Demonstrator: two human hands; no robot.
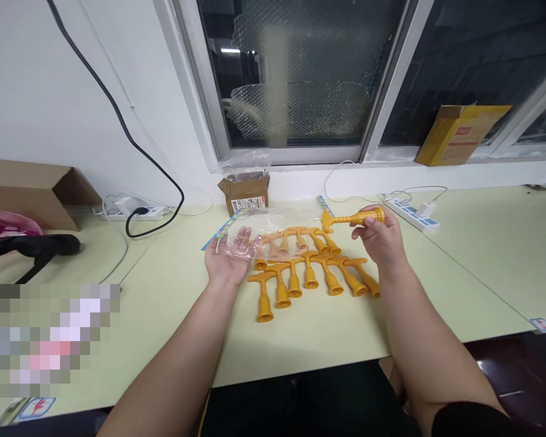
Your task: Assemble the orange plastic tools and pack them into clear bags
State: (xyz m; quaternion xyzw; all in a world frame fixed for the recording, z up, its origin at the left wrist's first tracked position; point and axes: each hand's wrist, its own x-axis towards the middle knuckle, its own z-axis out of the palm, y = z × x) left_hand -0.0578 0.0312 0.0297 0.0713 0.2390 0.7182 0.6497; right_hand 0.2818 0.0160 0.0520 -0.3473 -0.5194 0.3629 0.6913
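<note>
Palm up, my left hand (230, 258) has its fingers spread beneath or inside a clear plastic bag (273, 221); which of the two is hard to tell. The bag has a blue patterned strip along its edge. My right hand (382, 237) is closed around a yellow T-shaped plastic piece (352, 218), held level above the table with its forked end toward the bag. Between my forearms, several more yellow pieces (310, 273) lie in rows on the pale green table (318, 340), flared ends toward me. The bag partly covers the back row.
An open small cardboard box (246, 191) stands against the wall. Power strips lie at the right (412, 213) and left (152, 212), with a black cable (118, 115) hanging down. A larger carton (27, 188) and black strap (36, 249) are at far left; a yellow box (461, 135) leans on the window.
</note>
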